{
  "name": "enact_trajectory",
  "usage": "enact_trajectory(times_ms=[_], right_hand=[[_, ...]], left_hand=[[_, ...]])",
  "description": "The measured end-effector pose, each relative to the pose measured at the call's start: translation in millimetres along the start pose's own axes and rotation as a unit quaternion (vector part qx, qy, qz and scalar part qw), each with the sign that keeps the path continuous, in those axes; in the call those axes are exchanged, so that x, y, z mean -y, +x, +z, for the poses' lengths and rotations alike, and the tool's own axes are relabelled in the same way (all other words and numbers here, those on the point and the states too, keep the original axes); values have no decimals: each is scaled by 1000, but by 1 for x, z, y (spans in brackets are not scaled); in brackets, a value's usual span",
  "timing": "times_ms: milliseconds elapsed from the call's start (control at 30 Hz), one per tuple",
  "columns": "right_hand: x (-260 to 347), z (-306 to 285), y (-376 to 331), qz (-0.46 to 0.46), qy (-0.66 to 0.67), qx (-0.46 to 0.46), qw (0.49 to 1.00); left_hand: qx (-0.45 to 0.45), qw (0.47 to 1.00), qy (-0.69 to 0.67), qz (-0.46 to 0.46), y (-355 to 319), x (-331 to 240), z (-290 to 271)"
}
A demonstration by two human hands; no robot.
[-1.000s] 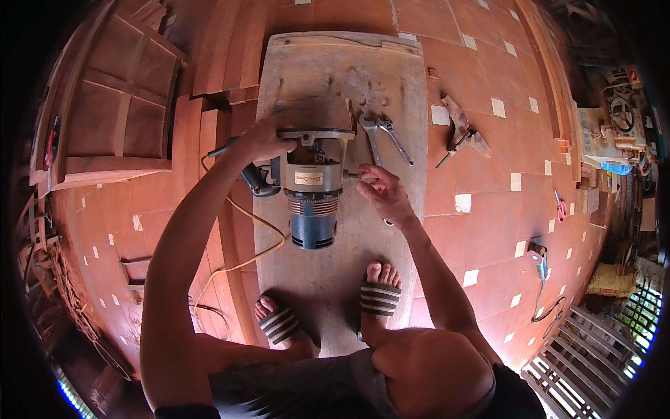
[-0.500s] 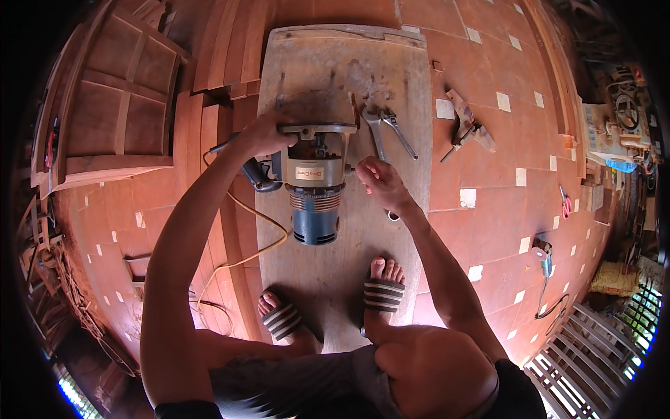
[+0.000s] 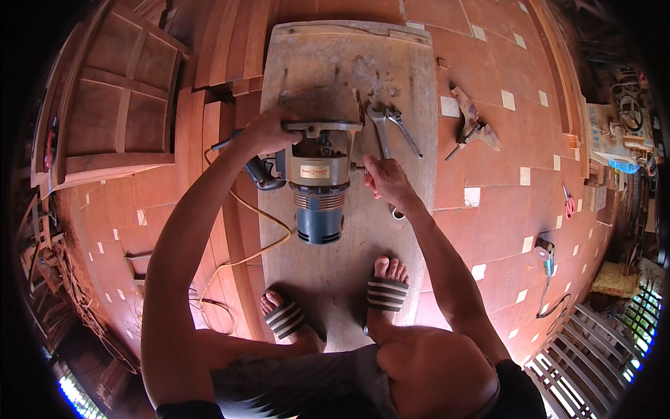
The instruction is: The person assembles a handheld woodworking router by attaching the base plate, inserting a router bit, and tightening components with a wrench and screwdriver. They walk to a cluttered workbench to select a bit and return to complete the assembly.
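Router [image 3: 320, 202] over wooden board [image 3: 373, 237]

The left hand [image 3: 269, 133] grips the base edge of one router, likely heavy, rigid and smooth-bodied; base [image 3: 326, 126] and motor housing [image 3: 319, 222] seem the surest holds. The right hand [image 3: 388, 181] curls at its side stub [image 3: 359, 169], whether gripping I cannot tell. Just beyond lie two wrenches [image 3: 381, 131].

Dark sleeves [image 3: 183, 410], grey shorts [image 3: 307, 380], dark open-toed sandals [image 3: 387, 294] with pale stripes

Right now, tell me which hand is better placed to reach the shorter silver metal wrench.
Likely the right hand: it is closer to that wrench. The left hand holds the base of the blue and silver router, on the side away from the wrench.
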State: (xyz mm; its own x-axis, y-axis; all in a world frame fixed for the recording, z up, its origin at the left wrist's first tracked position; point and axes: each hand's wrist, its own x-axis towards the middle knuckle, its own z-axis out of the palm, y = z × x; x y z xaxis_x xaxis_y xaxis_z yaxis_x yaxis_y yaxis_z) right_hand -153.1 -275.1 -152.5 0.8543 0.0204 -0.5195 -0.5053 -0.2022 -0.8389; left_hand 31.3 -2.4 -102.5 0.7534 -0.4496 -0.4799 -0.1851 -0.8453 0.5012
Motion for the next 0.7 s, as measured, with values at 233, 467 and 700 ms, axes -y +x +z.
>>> enact_trajectory(times_ms=[233,467,700], right_hand=[[9,6,-1,-6,-45,-20,999],[13,9,-1,22,-45,-11,999],[0,18,-1,-115,-119,-114,980]], left_hand=[[20,1000,-4,-22,4,10,1],[18,999,-4,-38,9,32,7],[21,999,-12,-30,0,-1,-1]])
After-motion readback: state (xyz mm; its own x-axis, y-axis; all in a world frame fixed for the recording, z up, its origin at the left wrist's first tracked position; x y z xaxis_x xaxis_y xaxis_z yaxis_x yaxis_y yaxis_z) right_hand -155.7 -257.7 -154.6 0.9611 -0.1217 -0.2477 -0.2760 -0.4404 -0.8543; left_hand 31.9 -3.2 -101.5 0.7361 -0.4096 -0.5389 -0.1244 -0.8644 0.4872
